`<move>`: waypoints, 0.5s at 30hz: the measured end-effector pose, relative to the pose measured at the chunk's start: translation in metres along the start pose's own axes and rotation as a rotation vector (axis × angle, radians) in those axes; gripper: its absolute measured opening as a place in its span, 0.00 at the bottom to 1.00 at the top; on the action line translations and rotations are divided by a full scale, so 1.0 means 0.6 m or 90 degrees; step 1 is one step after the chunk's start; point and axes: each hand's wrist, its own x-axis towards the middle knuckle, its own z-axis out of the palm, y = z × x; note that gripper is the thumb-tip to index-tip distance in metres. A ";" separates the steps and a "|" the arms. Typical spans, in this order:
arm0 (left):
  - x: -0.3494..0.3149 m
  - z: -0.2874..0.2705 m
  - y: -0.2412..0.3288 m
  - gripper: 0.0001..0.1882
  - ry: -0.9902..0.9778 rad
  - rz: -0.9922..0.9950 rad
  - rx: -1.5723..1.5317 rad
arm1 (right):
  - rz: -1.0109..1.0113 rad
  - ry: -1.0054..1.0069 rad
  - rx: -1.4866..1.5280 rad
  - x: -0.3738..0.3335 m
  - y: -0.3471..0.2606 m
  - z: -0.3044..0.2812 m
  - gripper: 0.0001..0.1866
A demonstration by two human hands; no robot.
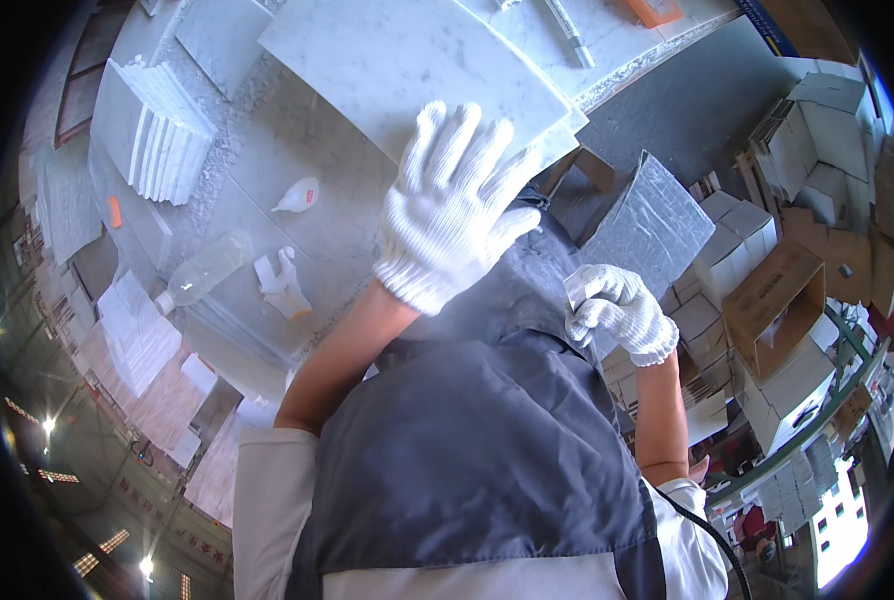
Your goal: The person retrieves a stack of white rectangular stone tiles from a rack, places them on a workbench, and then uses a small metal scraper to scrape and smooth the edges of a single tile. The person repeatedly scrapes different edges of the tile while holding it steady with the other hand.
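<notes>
A white knitted glove covers each hand. My left hand point(445, 212), fingers spread and flat, is over the near edge of a pale grey-veined marble slab point(392, 70); whether it presses on the stone I cannot tell. Nothing is in that hand. To the right and nearer my body, my right hand point(622, 315) is closed, with a small pale flat piece point(574, 290) pinched at its fingertips. The slab lies tilted on the worktable point(302, 140). My dark apron point(487, 430) is just below both hands.
On the left stand stacked tiles point(157, 135), a clear plastic bottle point(207, 268), a white squeeze bulb point(298, 194) and a crumpled white glove point(285, 285). A pen-like tube point(570, 35) lies at the far side. Rightward are a silvery wrapped board point(652, 222) and an open cardboard box point(775, 305).
</notes>
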 end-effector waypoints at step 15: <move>0.014 -0.018 0.022 0.27 -0.075 -0.059 0.056 | -0.053 -0.067 -0.056 0.032 0.003 -0.010 0.10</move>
